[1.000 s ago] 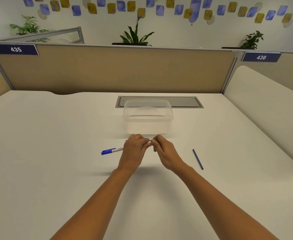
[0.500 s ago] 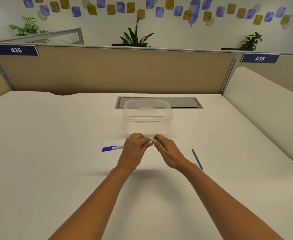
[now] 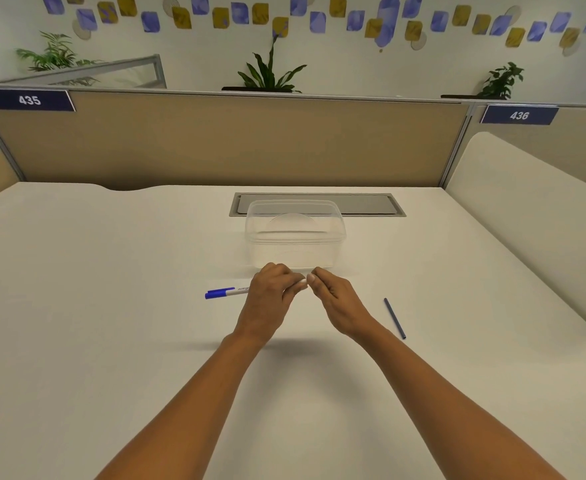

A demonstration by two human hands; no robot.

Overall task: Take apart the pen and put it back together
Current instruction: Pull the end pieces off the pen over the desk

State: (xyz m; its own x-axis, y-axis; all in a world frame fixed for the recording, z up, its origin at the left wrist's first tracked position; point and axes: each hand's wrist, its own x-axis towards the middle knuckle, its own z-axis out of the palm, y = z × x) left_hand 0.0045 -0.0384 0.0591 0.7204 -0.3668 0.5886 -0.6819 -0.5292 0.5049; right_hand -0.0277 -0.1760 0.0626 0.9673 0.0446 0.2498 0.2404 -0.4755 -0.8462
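Forearms: both bare, reaching in from the near edge and converging at mid-desk.
Desk (image 3: 111, 341): plain white matte top; soft shadow under the wrists.
Left hand (image 3: 267, 299): back of hand up, fingers curled round the white barrel of the pen (image 3: 227, 292), holding it just above the desk.
Pen: roughly level; the blue capped end sticks out to the left of the fist, and the white end just shows at the fingertips on the right.
Pen print: dark lettering on the barrel, too small to read.
Right hand (image 3: 336, 303): fingers curled, thumb and forefinger tips brought together right against the barrel's open end; cannot tell whether they pinch a small part or nothing.
Refill (image 3: 394, 318): thin dark blue tube lying loose on the desk, well to the right of the right wrist, angled away from the viewer.
Clear plastic container (image 3: 295, 233): rectangular, lid on, just beyond the hands.
Cable hatch (image 3: 364, 204): grey recessed panel in the desktop behind the container.
Neighbouring desk (image 3: 526, 209): white, rounded corner, far right.
Partition (image 3: 180, 140): tan fabric screen with grey metal rail along the back edge.
Left sign (image 3: 29, 100): navy plate, white "435".
Right sign (image 3: 519, 115): navy plate, white "436".
Plants: three green potted ones past the screen, at left (image 3: 56, 57), centre (image 3: 270, 72) and right (image 3: 501, 81).
Wall decals (image 3: 385, 19): blue and mustard rounded squares strung across a pale wall.
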